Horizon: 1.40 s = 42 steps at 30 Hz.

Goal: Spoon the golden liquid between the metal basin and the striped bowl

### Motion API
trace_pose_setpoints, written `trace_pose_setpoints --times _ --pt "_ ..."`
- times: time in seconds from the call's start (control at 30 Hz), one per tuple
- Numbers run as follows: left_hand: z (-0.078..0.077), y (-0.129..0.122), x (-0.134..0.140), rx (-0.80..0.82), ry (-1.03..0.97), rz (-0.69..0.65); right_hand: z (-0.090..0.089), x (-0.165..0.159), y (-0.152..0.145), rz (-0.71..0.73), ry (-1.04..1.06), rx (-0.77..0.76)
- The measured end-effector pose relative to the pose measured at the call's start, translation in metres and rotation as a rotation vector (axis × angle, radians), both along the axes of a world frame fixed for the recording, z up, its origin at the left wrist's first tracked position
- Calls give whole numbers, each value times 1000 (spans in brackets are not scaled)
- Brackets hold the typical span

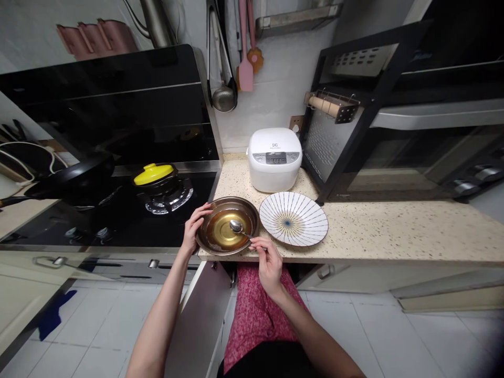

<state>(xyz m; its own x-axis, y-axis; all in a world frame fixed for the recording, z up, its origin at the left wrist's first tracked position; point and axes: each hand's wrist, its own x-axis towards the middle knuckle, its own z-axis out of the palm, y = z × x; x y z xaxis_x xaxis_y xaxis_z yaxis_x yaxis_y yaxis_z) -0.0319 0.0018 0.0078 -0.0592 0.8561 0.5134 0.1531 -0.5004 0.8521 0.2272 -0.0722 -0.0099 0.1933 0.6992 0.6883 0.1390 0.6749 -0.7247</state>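
A round metal bowl (252,205) with amber liquid (226,228) in it sits at the counter's front left edge. My left hand (193,227) grips its left rim, thumb outside and fingertips over the edge. In my right hand (270,262) is a metal spoon (236,226), pinched by the handle. The spoon's head is over the middle of the bowl; I cannot tell whether it touches the liquid. Beside the bowl on the right lies a white plate (307,220) with dark radiating lines and a blue centre.
A white rice cooker (274,170) stands behind the plate. On the left, the hob (126,220) carries a yellow-lidded pot (154,176) and a black wok (79,178). An oven (429,157) fills the right side. Below the bowl, a cabinet door (200,315) hangs open near my legs.
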Motion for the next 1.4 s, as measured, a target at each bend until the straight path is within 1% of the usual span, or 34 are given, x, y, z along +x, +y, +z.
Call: trace_pose_setpoints --times 0.23,0.57,0.7,0.83,0.93,1.07,1.27,1.4 --pt "0 0 0 -7 -2 8 1 3 -3 -15 17 21" --pt "-1 1 0 4 -13 2 21 22 -7 -107 65 68" --pt "-1 1 -1 1 -4 0 25 34 -4 -160 107 43" --pt "-1 1 -2 -3 -7 2 28 46 2 -214 130 78" --pt "-1 2 -2 -1 -8 -1 28 54 7 -269 77 126" --pt "-2 2 -1 0 -8 -3 25 63 12 -308 -73 237" --pt "-1 1 -1 4 0 1 21 67 17 -303 -304 451" --pt "-1 1 -1 3 -6 2 18 69 18 -266 -424 509"
